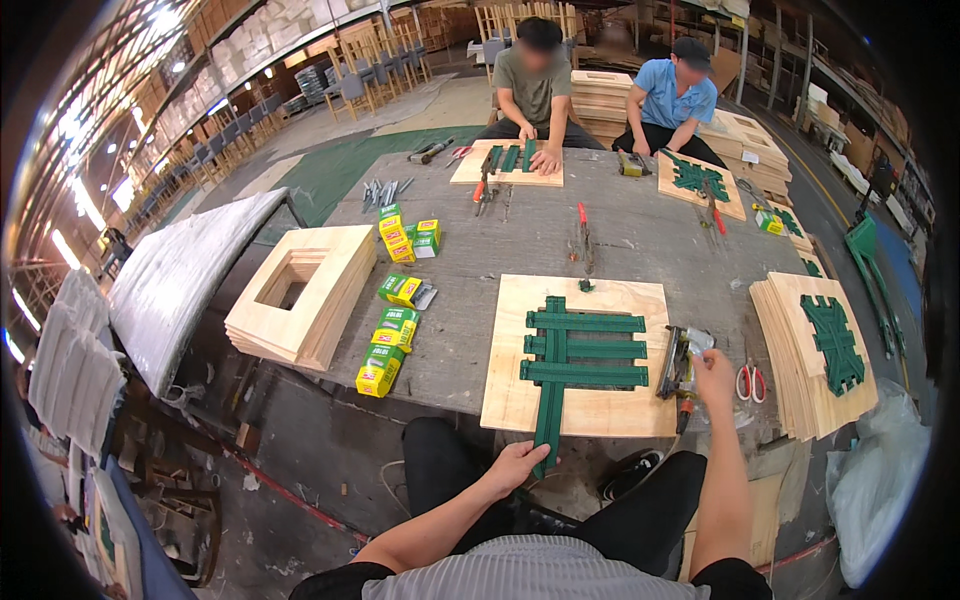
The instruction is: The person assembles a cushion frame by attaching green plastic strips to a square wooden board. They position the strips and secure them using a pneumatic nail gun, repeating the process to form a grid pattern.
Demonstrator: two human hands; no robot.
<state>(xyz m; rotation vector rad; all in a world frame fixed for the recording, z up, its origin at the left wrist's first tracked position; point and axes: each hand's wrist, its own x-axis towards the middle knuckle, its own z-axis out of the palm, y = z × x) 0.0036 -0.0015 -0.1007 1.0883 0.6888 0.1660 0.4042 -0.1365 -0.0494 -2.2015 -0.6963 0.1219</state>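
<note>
A square plywood board (600, 415) with a cut-out lies on the table in front of me. Green webbing straps (598, 349) cross it: three run sideways, and one upright strap (549, 410) passes among them and hangs past the near edge. My left hand (522, 464) pinches the loose lower end of that upright strap. At the board's right side, the fingers of my right hand (713, 380) are curled at a staple gun (676, 365); the hand partly covers its grip. Red-handled scissors (750, 383) lie just right of that hand.
Stacked plywood frames (305, 290) stand at left, near yellow-green staple boxes (388, 345). Another board stack with webbing (800, 370) is at right. Across the table (450, 280), two people (535, 90) (675, 100) work on similar boards. A red-handled tool (584, 235) lies beyond my board.
</note>
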